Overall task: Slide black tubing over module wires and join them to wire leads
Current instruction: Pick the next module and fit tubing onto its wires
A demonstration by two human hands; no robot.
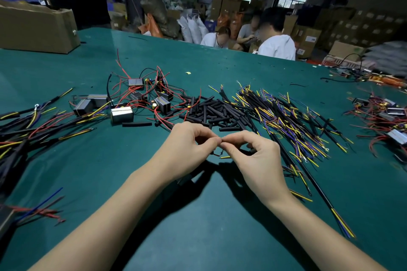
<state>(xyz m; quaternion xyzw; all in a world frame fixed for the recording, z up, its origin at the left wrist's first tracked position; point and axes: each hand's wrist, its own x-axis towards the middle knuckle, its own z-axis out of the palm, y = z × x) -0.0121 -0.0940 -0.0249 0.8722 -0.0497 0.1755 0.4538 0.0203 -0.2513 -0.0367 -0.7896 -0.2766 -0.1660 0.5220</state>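
A big green worktop (220, 226) holds everything. A cardboard box (37, 28) sits at its far left corner. A heap of black, yellow and blue wire leads (286, 116) lies to the right. Grey modules (122, 114) with red wires lie to the left. A pile of short black tubes (211, 110) lies between them. Near the front, the left hand (187, 149) and right hand (257, 160) meet, fingers pinching thin wire ends (217, 153) together just above the worktop.
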